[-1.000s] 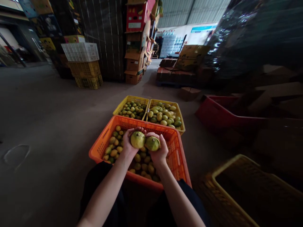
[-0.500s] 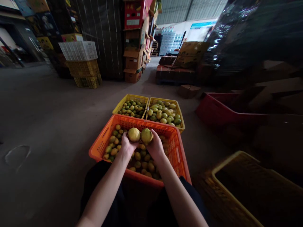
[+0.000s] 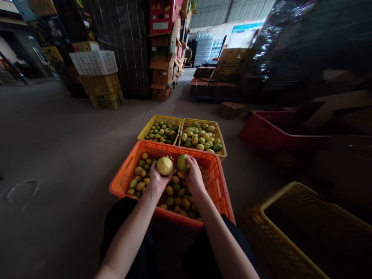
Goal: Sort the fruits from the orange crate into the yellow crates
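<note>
In my left hand [image 3: 159, 174] lies a pale yellow, lemon-like fruit [image 3: 164, 166], cupped from below with the fingers around it. My right hand [image 3: 194, 174] grips a greener lemon-like fruit [image 3: 183, 164] by its right side. A small gap separates the two fruits. Both hands are over an orange plastic crate [image 3: 171, 221] that stands between my knees. Inside it are many yellow and green fruits [image 3: 140, 186] of a similar kind, partly hidden by my hands and forearms.
Two yellow crates [image 3: 222, 157] of green and yellow fruit stand just behind the orange one. Another yellow crate [image 3: 286, 190] is at lower right, with a red bin [image 3: 255, 133] beyond. Stacked crates [image 3: 100, 83] and cardboard boxes [image 3: 161, 75] stand farther back.
My right hand has turned its fruit and moved it slightly right and up, parting it from the left one. My left hand keeps its fruit nearly in place.
</note>
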### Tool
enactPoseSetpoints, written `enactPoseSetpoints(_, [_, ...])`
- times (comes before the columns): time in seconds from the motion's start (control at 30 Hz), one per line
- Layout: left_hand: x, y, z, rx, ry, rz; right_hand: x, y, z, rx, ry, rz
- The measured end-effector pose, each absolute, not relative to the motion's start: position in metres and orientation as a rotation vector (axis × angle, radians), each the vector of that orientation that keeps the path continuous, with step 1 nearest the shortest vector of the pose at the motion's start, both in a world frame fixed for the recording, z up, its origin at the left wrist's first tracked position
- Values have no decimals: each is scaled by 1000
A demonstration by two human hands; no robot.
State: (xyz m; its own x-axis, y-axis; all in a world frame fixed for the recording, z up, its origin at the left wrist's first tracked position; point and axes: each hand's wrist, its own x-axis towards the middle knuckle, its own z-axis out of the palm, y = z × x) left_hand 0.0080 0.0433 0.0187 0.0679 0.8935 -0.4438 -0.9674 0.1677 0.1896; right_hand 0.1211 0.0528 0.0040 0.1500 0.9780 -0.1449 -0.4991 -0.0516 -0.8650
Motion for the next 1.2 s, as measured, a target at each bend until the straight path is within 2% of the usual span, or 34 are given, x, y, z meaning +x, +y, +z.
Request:
enactPoseSetpoints(0.17, [20,36,24,-70,417,1421,116,41,9,-1063,-1325,650])
enactPoseSetpoints(0.37, [32,34,18,22,427,1421,114,31,8,-1081,-1690,572])
enactPoseSetpoints(0.53, [22,40,20,88,457,1497,115,29,10,-890,-1889,450])
enactPoseSetpoints(0.7, [15,42,31,57,511,1427,111,24,10,-755,-1889,289])
enactPoseSetpoints(0.8, [15,42,35,-20,567,1372,109,18,14,-728,-1712,478])
enactPoseSetpoints(1.03, [9,40,37,-22,441,1422,127,36,29,-583,-627,1403])
enactPoseSetpoints(1.2, [5,37,41,14,497,1448,144,47,27,-383,-257,1669])
